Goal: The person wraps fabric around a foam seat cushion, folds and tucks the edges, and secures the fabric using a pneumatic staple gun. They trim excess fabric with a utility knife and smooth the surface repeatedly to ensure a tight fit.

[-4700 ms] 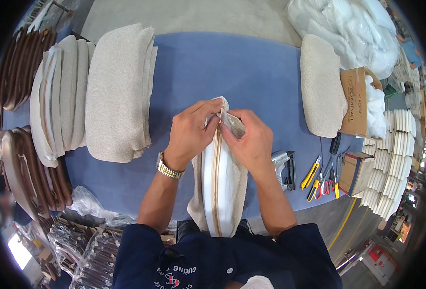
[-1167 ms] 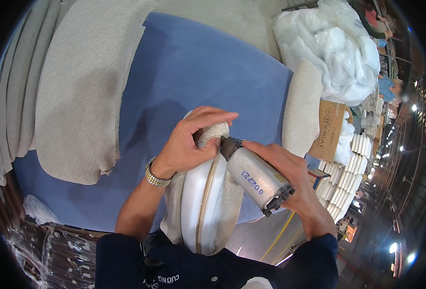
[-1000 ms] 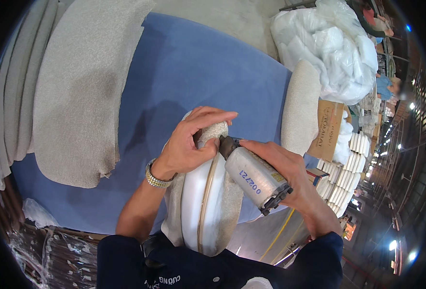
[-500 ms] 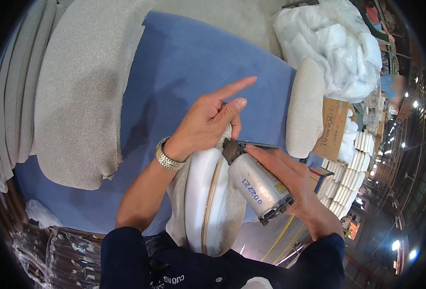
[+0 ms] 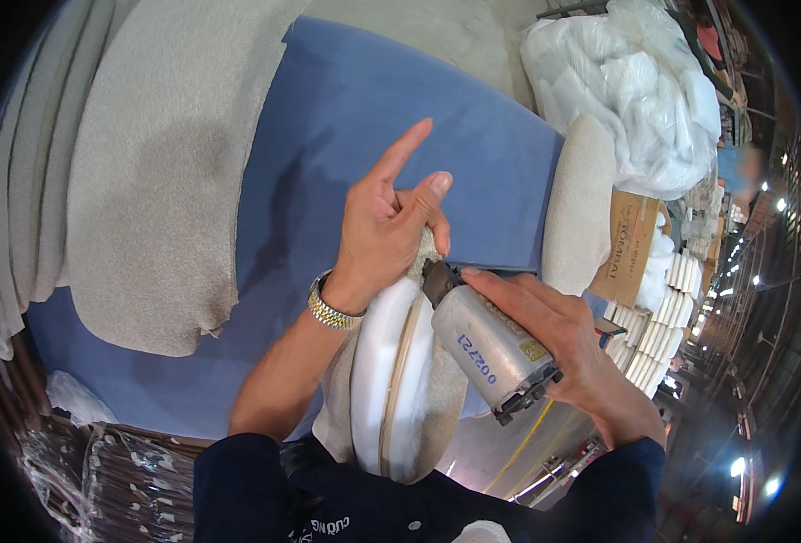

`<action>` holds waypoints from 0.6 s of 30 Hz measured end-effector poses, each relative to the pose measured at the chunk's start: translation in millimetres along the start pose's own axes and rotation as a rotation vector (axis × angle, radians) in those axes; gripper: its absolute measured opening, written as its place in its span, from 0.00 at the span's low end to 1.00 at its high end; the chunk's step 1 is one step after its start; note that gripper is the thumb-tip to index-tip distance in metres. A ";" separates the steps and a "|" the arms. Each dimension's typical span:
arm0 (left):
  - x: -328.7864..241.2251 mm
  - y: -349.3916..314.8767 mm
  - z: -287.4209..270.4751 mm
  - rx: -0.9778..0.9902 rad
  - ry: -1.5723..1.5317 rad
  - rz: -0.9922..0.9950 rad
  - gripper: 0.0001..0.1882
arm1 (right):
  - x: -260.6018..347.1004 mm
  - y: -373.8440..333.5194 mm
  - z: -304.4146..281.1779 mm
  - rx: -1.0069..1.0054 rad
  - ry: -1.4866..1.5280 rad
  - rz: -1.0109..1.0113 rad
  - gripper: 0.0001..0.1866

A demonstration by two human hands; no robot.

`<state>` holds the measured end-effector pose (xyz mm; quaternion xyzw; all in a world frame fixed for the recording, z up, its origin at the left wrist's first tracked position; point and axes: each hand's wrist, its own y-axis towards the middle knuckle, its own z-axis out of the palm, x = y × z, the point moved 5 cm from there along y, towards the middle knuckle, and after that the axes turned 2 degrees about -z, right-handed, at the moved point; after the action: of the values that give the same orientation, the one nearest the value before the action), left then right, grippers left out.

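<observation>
Cushion (image 5: 378,357) with white padding stands at the near edge of the blue table (image 5: 382,77), close to the person's body, its beige cover (image 5: 446,389) spread on both sides. The left hand (image 5: 382,231) is at its far end, index finger and thumb apart, other fingers bent by the fabric; whether they grip it, I cannot tell. The right hand (image 5: 559,330) is wrapped around a silver staple gun (image 5: 491,353), nose against the cover's far end. Large beige pieces (image 5: 165,199) lie left.
</observation>
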<state>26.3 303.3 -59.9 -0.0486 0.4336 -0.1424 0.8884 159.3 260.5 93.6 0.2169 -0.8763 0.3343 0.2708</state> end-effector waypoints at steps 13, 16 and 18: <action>-0.6 -2.7 -0.7 0.045 0.031 0.004 0.29 | -3.6 13.0 -2.3 -0.027 -0.055 -0.061 0.47; 0.6 1.5 1.2 0.109 0.088 -0.010 0.27 | 1.5 10.3 -3.2 -0.047 -0.132 -0.115 0.45; -0.1 3.7 1.5 0.175 0.214 -0.037 0.25 | 3.5 4.9 -2.7 -0.058 -0.166 -0.131 0.44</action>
<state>28.2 306.8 -59.7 0.0363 0.5108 -0.2005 0.8352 154.8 265.0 95.2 0.2928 -0.8889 0.2715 0.2247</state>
